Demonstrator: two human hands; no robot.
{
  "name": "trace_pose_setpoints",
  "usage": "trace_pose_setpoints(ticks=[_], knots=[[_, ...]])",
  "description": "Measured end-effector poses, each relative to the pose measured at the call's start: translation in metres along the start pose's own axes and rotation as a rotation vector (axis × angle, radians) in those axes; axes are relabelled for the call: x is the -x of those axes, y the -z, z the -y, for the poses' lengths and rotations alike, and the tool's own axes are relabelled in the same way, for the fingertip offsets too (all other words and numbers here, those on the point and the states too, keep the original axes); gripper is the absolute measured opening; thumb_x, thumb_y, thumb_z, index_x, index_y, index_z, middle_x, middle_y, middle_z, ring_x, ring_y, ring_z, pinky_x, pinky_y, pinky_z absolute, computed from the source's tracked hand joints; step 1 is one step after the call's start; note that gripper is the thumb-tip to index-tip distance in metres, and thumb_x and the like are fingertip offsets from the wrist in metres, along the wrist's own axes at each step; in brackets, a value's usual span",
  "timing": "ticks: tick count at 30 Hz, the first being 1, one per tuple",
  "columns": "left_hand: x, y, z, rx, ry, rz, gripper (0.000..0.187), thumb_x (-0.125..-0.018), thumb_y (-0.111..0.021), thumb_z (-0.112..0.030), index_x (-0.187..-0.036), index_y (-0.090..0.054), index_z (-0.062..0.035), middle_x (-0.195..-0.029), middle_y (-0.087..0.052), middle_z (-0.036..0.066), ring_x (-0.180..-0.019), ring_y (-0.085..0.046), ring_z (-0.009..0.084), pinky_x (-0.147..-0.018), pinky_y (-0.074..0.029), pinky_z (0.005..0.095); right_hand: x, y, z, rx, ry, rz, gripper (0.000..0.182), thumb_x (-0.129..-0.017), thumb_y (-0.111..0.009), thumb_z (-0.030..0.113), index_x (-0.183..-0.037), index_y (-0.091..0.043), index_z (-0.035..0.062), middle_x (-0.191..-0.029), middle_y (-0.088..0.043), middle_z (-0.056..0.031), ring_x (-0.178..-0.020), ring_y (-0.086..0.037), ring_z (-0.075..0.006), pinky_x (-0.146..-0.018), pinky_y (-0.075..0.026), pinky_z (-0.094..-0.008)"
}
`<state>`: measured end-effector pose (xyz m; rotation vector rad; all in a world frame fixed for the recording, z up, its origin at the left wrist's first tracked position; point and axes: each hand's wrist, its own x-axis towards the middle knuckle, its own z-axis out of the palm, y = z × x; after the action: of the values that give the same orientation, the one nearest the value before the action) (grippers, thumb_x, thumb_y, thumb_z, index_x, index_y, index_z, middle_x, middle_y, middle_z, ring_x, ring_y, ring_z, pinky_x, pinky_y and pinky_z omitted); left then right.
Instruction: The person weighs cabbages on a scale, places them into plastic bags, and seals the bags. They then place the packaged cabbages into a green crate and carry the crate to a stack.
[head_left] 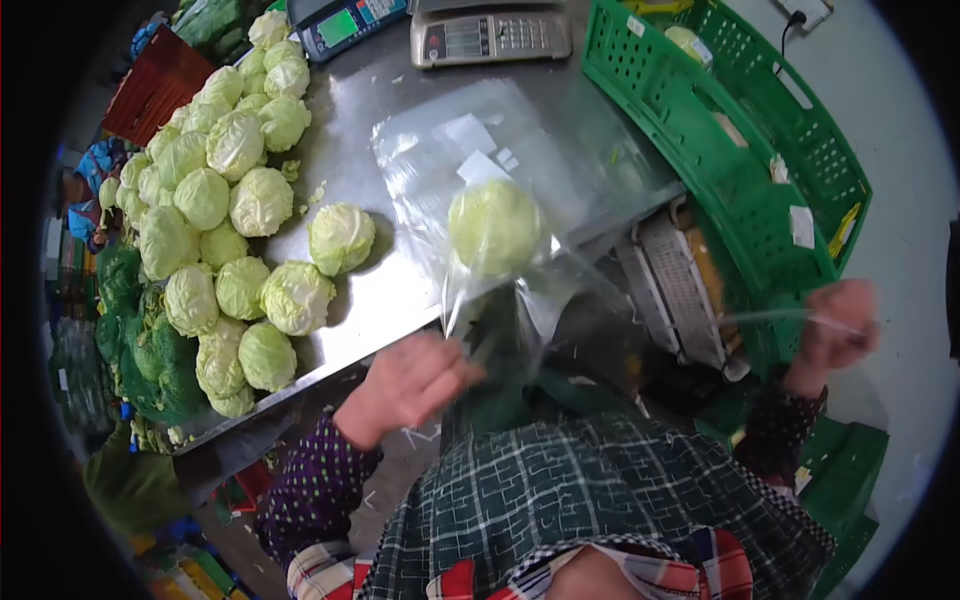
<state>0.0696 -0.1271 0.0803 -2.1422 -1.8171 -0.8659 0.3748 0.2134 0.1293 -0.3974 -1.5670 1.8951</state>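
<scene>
My left hand (415,385) has its fingers curled in at the mouth of a clear plastic bag (462,300), apparently pinching the film, though motion blur hides the exact grip. My right hand (840,320), out to the side, is closed on a thin pale strip (765,316), also blurred. The bagged cabbage (495,228) sits at the near edge of the steel table (350,318), between my hands and beyond them. White labels (480,168) lie just past it by the stacked clear film (400,140); I can't read their print. At the far edge, a keypad device (490,38) stands beside a scale (350,22) with a lit green display, its characters too small to make out. I see steel between the bag and the heaped cabbages (235,145), with one loose cabbage (341,238) there. A green crate (690,110) with white stickers bounds the right side; pale floor (890,140) shows beyond.
</scene>
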Motion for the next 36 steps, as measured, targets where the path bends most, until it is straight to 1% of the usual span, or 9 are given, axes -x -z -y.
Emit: trace_pose_setpoints(ticks=[2,4,9,14,16,19,22,26,36], knots=[[0.018,0.004,0.003,-0.051,-0.031,0.004,0.036,-0.066,-0.081,-0.013,-0.092,-0.059,-0.0008,-0.087,-0.061,0.01,-0.074,-0.062,0.0251,-0.063,-0.053,0.0324,0.019,0.043,-0.033,0.793,-0.654,0.018,0.012,-0.076,-0.068,0.017,-0.08,-0.065,0.0066,-0.071,-0.063,-0.0044,-0.066,-0.058,-0.0095,-0.061,-0.051,-0.0283],[0.032,0.009,0.004,-0.026,0.112,-0.115,0.058,-0.06,-0.085,-0.019,-0.105,-0.055,-0.0001,-0.095,-0.061,0.013,-0.079,-0.063,0.0278,-0.068,-0.054,0.034,0.104,0.11,-0.123,1.908,-0.899,0.976,0.029,-0.064,-0.073,0.022,-0.088,-0.069,0.0054,-0.081,-0.069,-0.0136,-0.077,-0.067,-0.0295,-0.067,-0.052,-0.0388],[0.022,-0.027,0.039,0.059,0.403,0.132,0.108,-0.054,-0.088,-0.034,-0.138,-0.03,-0.0003,-0.142,-0.033,0.028,-0.124,-0.042,0.0446,-0.1,-0.038,0.0481,0.015,-0.001,-0.167,1.16,-0.192,0.257,0.068,-0.071,-0.075,0.013,-0.131,-0.044,0.004,-0.111,-0.058,-0.0185,-0.096,-0.058,-0.0366,-0.081,-0.047,-0.0425],[-0.009,-0.061,0.041,0.06,0.133,0.255,0.077,-0.072,-0.075,-0.039,-0.131,-0.046,-0.0004,-0.138,-0.043,0.023,-0.126,-0.044,0.039,-0.102,-0.038,0.0483,-0.075,-0.11,-0.173,1.006,0.445,0.612,0.037,-0.074,-0.07,0.013,-0.109,-0.059,0.0102,-0.123,-0.054,-0.015,-0.11,-0.053,-0.0333,-0.091,-0.046,-0.0396],[0.014,-0.073,0.044,0.071,0.077,0.186,0.044,-0.085,-0.06,-0.031,-0.117,-0.058,-0.0008,-0.128,-0.055,0.018,-0.115,-0.054,0.0359,-0.1,-0.041,0.044,-0.076,-0.111,-0.196,0.671,0.136,0.578,0.017,-0.081,-0.064,0.009,-0.098,-0.061,0.0062,-0.108,-0.063,-0.0139,-0.092,-0.062,-0.0269,-0.08,-0.05,-0.0355],[0.018,-0.082,0.053,0.872,1.297,-0.439,0.035,-0.099,-0.042,-0.025,-0.092,-0.061,0.0036,-0.091,-0.068,0.018,-0.083,-0.067,0.0268,-0.082,-0.052,0.0371,-0.076,-0.084,-0.23,-0.264,-0.632,0.119,0.008,-0.09,-0.058,0.009,-0.091,-0.057,0.002,-0.091,-0.064,-0.0115,-0.07,-0.064,-0.0199,-0.07,-0.051,-0.0329],[0.004,-0.098,0.064,1.247,1.545,-0.88,0.036,-0.1,-0.041,-0.026,-0.088,-0.056,0.0053,-0.074,-0.064,0.014,-0.064,-0.063,0.0197,-0.063,-0.053,0.0318,-0.07,-0.098,-0.224,-0.355,-0.752,0.125,0.007,-0.09,-0.056,0.01,-0.092,-0.056,0.0037,-0.092,-0.062,-0.0095,-0.073,-0.064,-0.0186,-0.068,-0.05,-0.0288],[-0.01,-0.089,0.061,1.058,1.561,-0.867,0.029,-0.1,-0.043,-0.024,-0.091,-0.053,0.001,-0.079,-0.061,0.012,-0.06,-0.061,0.0165,-0.059,-0.054,0.0316,-0.087,-0.129,-0.186,0.292,-0.08,0.107,0.012,-0.089,-0.06,0.011,-0.095,-0.054,0.002,-0.093,-0.06,-0.0058,-0.077,-0.06,-0.012,-0.068,-0.048,-0.0258],[-0.013,-0.085,0.088,0.939,1.523,-0.884,0.042,-0.098,-0.048,-0.031,-0.067,-0.052,-0.0025,-0.06,-0.058,0.009,-0.047,-0.054,0.0143,-0.046,-0.045,0.0266,-0.142,-0.165,-0.209,0.104,-0.332,-0.139,0.014,-0.092,-0.058,0.014,-0.097,-0.054,0.0022,-0.065,-0.051,0.003,-0.053,-0.044,-0.0029,-0.046,-0.034,-0.02]])
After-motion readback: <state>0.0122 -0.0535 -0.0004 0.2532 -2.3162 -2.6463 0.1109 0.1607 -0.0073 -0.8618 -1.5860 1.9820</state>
